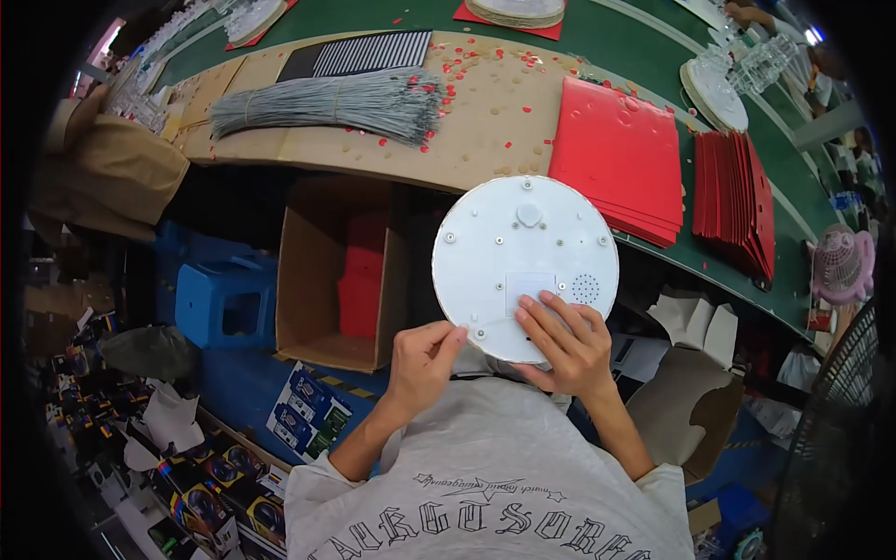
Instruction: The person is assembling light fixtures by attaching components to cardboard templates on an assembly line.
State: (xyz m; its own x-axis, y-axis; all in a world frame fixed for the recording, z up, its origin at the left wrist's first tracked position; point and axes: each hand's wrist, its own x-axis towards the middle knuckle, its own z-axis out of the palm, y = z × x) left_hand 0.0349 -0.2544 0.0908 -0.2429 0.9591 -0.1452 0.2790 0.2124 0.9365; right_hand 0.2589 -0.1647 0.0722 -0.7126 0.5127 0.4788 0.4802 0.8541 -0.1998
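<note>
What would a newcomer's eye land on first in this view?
The big round white disc mid-picture, with the right hand spread over its lower part and the left hand at its lower-left rim. Next, the stack of bright red sheets, up and to the disc's right. Then the bundle of grey strands lying on brown cardboard, upper left.

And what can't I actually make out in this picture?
In the head view:
The far side of the white disc: turned away from the camera.
Part of the pale label: covered by the right hand.
Whether the left hand pinches anything: its own fingertips hide it.
The right side of the black fan: lost in the dark rim.
</note>
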